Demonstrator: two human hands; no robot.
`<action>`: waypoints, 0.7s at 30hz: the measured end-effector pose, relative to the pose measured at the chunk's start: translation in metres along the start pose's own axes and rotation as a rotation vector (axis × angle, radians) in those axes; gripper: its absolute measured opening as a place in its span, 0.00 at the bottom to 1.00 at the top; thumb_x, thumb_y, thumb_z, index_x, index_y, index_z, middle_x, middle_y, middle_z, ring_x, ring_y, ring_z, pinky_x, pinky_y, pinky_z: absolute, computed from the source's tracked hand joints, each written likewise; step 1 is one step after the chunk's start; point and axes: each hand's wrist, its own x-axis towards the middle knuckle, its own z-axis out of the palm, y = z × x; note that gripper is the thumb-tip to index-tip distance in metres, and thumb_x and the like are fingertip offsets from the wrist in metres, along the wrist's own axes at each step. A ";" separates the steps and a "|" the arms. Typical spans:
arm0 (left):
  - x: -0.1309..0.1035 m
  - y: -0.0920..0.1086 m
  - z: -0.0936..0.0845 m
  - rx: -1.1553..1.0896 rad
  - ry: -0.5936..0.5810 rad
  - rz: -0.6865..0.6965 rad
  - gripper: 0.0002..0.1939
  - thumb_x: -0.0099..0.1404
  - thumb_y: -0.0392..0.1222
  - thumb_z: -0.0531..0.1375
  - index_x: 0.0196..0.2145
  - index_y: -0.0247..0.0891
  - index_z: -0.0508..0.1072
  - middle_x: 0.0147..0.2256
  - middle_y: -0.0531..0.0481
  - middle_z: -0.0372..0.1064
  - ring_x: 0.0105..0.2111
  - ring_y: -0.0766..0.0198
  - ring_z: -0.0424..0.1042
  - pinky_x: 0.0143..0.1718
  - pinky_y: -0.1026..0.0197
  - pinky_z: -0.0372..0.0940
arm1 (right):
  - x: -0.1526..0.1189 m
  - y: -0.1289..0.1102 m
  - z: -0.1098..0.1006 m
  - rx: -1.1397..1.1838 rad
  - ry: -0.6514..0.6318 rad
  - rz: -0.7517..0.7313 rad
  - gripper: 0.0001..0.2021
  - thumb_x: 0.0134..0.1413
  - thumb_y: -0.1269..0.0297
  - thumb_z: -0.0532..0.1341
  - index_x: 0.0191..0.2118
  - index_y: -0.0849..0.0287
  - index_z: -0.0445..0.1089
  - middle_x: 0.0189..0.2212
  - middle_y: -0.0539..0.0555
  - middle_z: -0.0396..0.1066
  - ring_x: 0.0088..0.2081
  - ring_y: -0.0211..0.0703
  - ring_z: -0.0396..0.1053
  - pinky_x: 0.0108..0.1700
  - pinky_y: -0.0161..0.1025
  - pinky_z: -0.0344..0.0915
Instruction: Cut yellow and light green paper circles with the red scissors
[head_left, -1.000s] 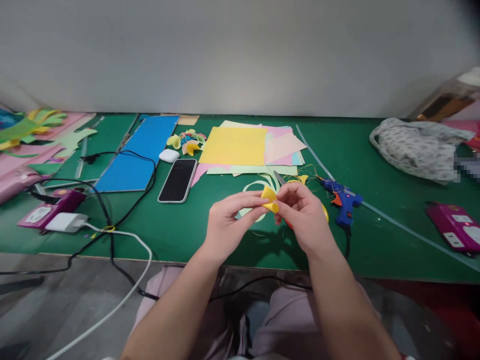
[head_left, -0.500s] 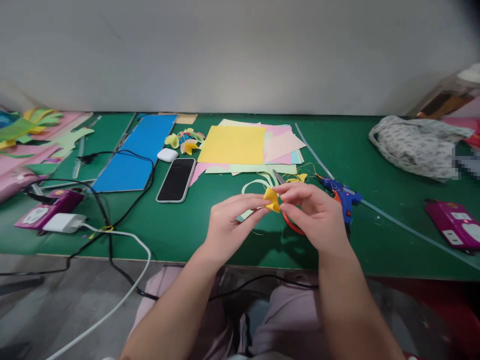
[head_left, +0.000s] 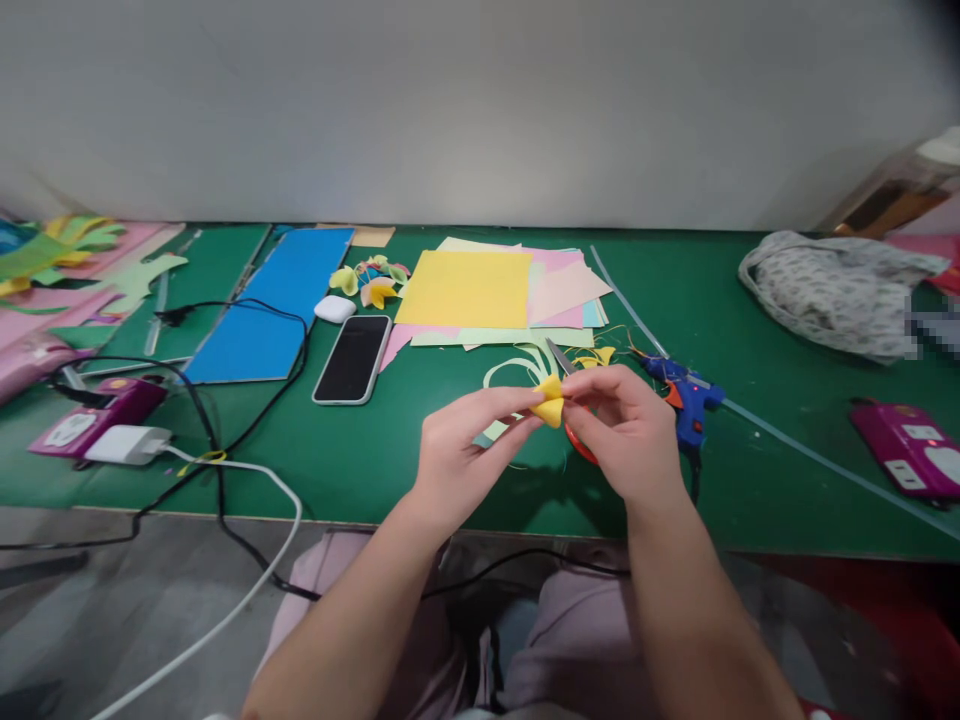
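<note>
Between my two hands is a small folded piece of yellow paper (head_left: 551, 403), creased into a petal-like shape. My left hand (head_left: 469, 435) pinches its left side between thumb and forefinger. On the right side, my right hand (head_left: 626, 425) closes thumb and fingertips against it. Behind and below the hands lie scissors (head_left: 559, 355), their blades and a bit of orange-red handle showing, the rest covered by my right hand. Pale green paper strips (head_left: 517, 368) curl on the green table just beyond my left fingers. Yellow paper scraps (head_left: 596, 356) lie past my right fingers.
A blue glue gun (head_left: 690, 395) with a long clear stick lies right of my hands. Stacked coloured paper (head_left: 465, 290) sits ahead. To the left are a phone (head_left: 352, 360), a white earbud case (head_left: 335, 309), small paper flowers (head_left: 375, 280), a blue board (head_left: 262, 310), cables and a purple power strip (head_left: 97, 425).
The yellow paper has turned in my fingers and now shows two flared points. My right hand has shifted slightly left, and both hands still pinch the piece.
</note>
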 end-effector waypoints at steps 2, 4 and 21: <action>-0.002 -0.001 0.001 -0.051 0.024 -0.059 0.15 0.58 0.31 0.67 0.44 0.40 0.78 0.40 0.49 0.81 0.34 0.67 0.79 0.37 0.69 0.74 | 0.000 -0.001 0.002 0.004 0.000 0.020 0.11 0.54 0.76 0.65 0.36 0.48 0.73 0.34 0.42 0.73 0.32 0.31 0.71 0.34 0.29 0.68; -0.005 -0.002 0.001 -0.098 0.030 -0.131 0.18 0.58 0.32 0.67 0.47 0.42 0.77 0.42 0.49 0.80 0.37 0.65 0.80 0.40 0.67 0.75 | 0.000 -0.003 0.004 0.008 -0.008 0.027 0.11 0.53 0.76 0.65 0.36 0.49 0.73 0.34 0.43 0.73 0.33 0.32 0.71 0.35 0.30 0.69; -0.004 0.002 -0.001 -0.011 0.028 0.112 0.14 0.57 0.26 0.67 0.40 0.37 0.79 0.37 0.45 0.81 0.35 0.64 0.79 0.38 0.66 0.73 | -0.006 -0.008 0.008 -0.089 0.066 -0.195 0.08 0.56 0.73 0.65 0.36 0.50 0.73 0.31 0.47 0.75 0.35 0.41 0.72 0.39 0.42 0.70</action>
